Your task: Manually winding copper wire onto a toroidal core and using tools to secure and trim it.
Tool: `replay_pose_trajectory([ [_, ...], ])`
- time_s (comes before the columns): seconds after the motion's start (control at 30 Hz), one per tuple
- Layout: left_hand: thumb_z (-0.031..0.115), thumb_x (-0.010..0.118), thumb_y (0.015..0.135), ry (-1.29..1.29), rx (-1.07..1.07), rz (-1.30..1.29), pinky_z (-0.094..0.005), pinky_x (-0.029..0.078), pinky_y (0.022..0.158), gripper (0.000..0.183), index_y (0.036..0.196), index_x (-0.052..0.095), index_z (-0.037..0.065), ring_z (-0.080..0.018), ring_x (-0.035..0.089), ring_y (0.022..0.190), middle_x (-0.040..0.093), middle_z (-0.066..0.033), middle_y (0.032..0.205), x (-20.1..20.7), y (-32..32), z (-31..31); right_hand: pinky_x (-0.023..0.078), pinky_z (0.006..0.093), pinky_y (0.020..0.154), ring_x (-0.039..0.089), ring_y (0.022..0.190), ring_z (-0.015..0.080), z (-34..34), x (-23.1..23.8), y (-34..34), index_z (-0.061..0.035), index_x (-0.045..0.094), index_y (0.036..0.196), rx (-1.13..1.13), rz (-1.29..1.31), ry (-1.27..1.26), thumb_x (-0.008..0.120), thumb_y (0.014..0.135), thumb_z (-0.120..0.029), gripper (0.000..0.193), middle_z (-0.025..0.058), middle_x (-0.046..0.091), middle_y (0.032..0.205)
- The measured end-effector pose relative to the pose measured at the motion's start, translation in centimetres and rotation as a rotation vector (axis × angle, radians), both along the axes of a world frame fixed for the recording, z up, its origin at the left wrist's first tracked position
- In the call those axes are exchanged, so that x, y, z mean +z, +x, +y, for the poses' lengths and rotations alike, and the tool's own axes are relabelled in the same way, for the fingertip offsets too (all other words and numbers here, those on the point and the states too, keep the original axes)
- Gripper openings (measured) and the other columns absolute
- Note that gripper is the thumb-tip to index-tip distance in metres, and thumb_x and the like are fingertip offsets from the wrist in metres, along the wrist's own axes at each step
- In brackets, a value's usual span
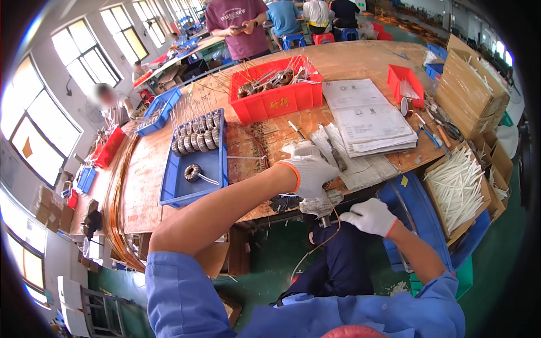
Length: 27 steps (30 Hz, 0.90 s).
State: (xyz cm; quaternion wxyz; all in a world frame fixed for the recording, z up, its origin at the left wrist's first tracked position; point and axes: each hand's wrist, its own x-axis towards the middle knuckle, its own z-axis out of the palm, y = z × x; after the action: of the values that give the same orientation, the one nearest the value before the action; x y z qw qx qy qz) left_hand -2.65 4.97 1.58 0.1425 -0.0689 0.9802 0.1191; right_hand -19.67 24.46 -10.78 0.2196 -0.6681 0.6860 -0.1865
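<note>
My left hand (313, 173), in a white knitted glove, is curled over the table's front edge just above a metal bench vise (321, 205). Its fingertips point down and are partly hidden, so what they grip does not show. A thin brownish wire (319, 248) runs from the vise, bends beside my right hand and hangs toward my lap. My right hand (371, 217), gloved too, has its fingers closed to a point at that bend. Left of my left arm, a blue tray (193, 194) holds rows of wound ring coils (197, 135) and one separate coil (193, 172) with white leads.
A red bin (279, 107) of coils stands behind the tray. Stacked papers (360, 115) lie to the right, near pliers (429, 135). A carton of white tubes (457, 188) stands at my right. Long copper wires (115, 208) hang off the left edge. A person (236, 28) stands opposite.
</note>
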Motion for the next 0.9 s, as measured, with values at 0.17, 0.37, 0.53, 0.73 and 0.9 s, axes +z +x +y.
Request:
replay_pose_trajectory([
  [0.17,0.025,0.072,0.082,0.013,-0.013,0.027,-0.0514,0.052,0.093,0.040,0.112,0.065,-0.001,-0.0456,0.067,0.107,0.069,-0.0270,0.105,-0.4,0.1,-0.5,0.049,0.0323,0.063,0.064,0.069,0.0112,0.7,1.6,0.3,0.0045,0.075,0.091,-0.411,-0.799,-0.112,0.068,0.098,-0.016,0.023,0.0087,0.072,0.073],
  [0.37,0.030,0.075,0.081,0.051,-0.008,0.040,-0.0508,0.053,0.091,0.042,0.111,0.065,0.002,-0.0447,0.068,0.106,0.070,-0.0255,0.103,-0.2,0.3,-0.3,0.060,0.0366,0.080,0.077,0.086,0.0227,0.5,-2.0,6.5,0.0038,0.061,0.133,-0.290,-0.430,-0.320,0.079,0.092,-0.021,0.051,0.0170,0.077,0.099],
  [0.53,0.030,0.077,0.079,0.049,0.013,0.026,-0.0493,0.054,0.091,0.045,0.112,0.066,0.001,-0.0438,0.069,0.107,0.070,-0.0238,0.108,0.0,0.2,-0.1,0.061,0.0356,0.081,0.077,0.086,0.0225,-0.2,-4.7,8.1,0.0047,0.045,0.148,-0.324,-0.643,-0.388,0.081,0.093,-0.017,0.070,0.0170,0.076,0.110],
  [0.73,0.021,0.073,0.081,0.057,0.021,0.076,-0.0489,0.055,0.089,0.033,0.107,0.070,0.000,-0.0438,0.069,0.108,0.072,-0.0244,0.108,-0.7,0.4,-0.3,0.061,0.0356,0.082,0.077,0.092,0.0205,-0.4,-5.3,8.5,0.0020,0.048,0.145,-0.348,-0.630,-0.387,0.078,0.096,-0.019,0.062,0.0153,0.076,0.110],
  [0.9,0.027,0.077,0.080,0.064,-0.009,0.100,-0.0485,0.055,0.090,0.039,0.106,0.067,0.000,-0.0426,0.070,0.105,0.070,-0.0242,0.106,-1.8,0.3,-0.6,0.062,0.0323,0.083,0.075,0.096,0.0172,-1.1,-6.7,12.2,-0.0024,0.052,0.139,-0.427,-0.820,-0.286,0.077,0.096,-0.013,0.051,0.0104,0.075,0.111],
])
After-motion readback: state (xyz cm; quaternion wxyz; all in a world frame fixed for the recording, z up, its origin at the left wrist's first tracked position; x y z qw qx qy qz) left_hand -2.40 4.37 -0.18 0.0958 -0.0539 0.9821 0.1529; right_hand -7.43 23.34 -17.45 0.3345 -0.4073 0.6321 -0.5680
